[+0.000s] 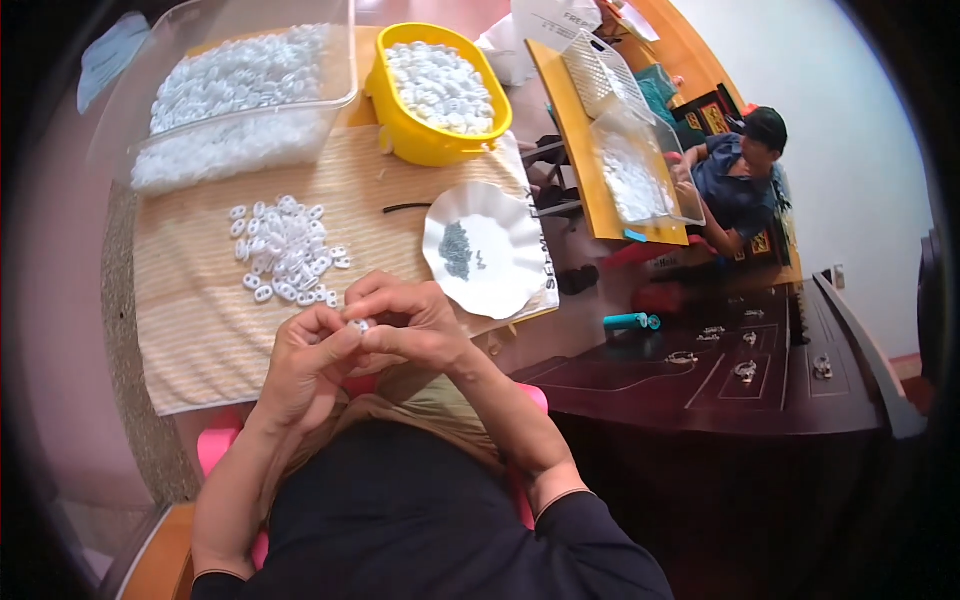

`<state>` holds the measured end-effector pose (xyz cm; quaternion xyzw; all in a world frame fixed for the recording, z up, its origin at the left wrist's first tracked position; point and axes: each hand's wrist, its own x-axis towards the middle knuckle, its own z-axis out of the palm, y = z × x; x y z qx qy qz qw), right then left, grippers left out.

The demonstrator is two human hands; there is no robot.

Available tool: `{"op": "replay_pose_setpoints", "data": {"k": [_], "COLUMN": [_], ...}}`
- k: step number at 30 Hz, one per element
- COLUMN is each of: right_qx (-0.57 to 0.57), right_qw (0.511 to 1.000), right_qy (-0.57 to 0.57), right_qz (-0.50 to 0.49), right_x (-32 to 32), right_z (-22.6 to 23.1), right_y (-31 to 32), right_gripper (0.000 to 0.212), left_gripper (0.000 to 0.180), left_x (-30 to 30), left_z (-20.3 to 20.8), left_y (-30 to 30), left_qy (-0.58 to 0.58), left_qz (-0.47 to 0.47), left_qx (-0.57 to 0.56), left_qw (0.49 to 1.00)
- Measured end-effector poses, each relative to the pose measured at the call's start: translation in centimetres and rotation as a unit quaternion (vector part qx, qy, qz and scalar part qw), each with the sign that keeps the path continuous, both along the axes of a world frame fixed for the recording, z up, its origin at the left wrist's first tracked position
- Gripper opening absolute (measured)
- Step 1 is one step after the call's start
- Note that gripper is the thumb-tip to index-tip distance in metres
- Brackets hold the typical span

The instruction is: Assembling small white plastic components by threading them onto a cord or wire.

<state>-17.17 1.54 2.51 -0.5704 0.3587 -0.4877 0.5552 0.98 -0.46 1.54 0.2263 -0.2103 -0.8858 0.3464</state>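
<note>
The left hand [308, 362] and right hand [418, 318] pinch a small white part [361, 326] between their fingertips, near the cloth's front edge; whether they also hold a tiny grey piece is hard to tell. A loosened pinch could drop the part, and a careless right forearm could tip the white dish [505, 255], scattering its grey pieces [456, 250]. Striped cloth [190, 350] covers the table [367, 36]; beyond, a co-worker [735, 190] sits by another table [560, 120].
</note>
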Motion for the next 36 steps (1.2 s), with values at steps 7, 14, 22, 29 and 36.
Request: {"op": "replay_pose_setpoints", "data": {"k": [7,14,22,29,36], "right_qx": [-0.017,0.048,0.027,-0.026,-0.158], "right_qw": [1.0,0.998,0.997,0.957,0.875], "right_qy": [0.017,-0.038,-0.022,0.146,0.286], "right_qz": [0.006,-0.003,-0.063,-0.25,-0.356], "right_x": [-0.1,-0.5,0.3,-3.0,-9.8], "right_z": [-0.4,-1.0,-0.8,3.0,6.9], "right_y": [-0.1,-0.3,-0.2,-3.1,-10.9], "right_gripper": [0.024,0.025,0.02,0.013,0.031], "left_gripper": [0.008,0.006,0.009,0.015,0.017], "left_x": [-0.2,-0.7,-0.2,-0.1,-0.5], "left_z": [-0.3,-0.6,-0.5,-0.1,-0.3], "left_y": [0.1,-0.3,-0.6,-0.3,0.0], "left_qy": [-0.001,0.005,0.012,-0.023,-0.049], "left_qz": [0.015,0.005,0.018,0.016,-0.002], "left_qx": [-0.003,0.015,0.03,0.01,0.007], "left_qw": [1.0,1.0,0.999,1.0,0.999]}}
